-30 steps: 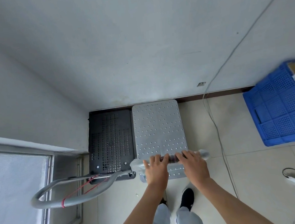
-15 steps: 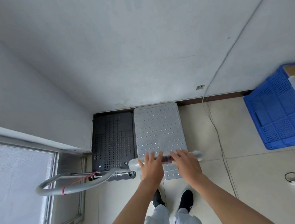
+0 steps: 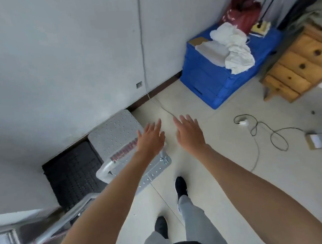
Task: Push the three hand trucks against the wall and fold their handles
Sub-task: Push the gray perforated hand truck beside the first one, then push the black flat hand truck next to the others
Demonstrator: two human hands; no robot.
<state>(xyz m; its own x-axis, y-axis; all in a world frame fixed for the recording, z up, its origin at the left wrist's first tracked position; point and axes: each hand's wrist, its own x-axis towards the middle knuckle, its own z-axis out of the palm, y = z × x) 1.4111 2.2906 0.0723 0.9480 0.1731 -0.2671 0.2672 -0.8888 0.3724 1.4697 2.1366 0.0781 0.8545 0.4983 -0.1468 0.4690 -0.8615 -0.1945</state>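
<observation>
Silver-grey and studded with small dots, the aluminium hand truck (image 3: 115, 134) sits with its far edge at the wall (image 3: 57, 63), just beside a black hand truck (image 3: 75, 171) parked on its left in the corner. Both decks are square to the skirting, which suits the task: pushed in tight, they leave the floor (image 3: 231, 153) free. The grey truck's handle (image 3: 119, 155), with its ribbed red grip, lies low over the near end of the deck, so it looks folded, or close to it. The black truck's handle (image 3: 46, 235), a bare metal loop tied with a red band, slants out toward the near left and does not look folded; I judge that fold is yet to do.

Neither of the hands grips anything. The left hand (image 3: 151, 139) hovers with fingers spread, above the right end of the grey truck's handle; whether it brushes it I cannot tell. The right hand (image 3: 190, 134) is likewise spread and empty, over bare floor to the right of the truck. The view tilts toward the right, and no third truck is in view, so the person may be turning to fetch it.

Off to the far right stands a blue crate (image 3: 211, 79) heaped with white cloth, and a thin cable (image 3: 266, 131) loops across the floor, something wheels could snag on.
</observation>
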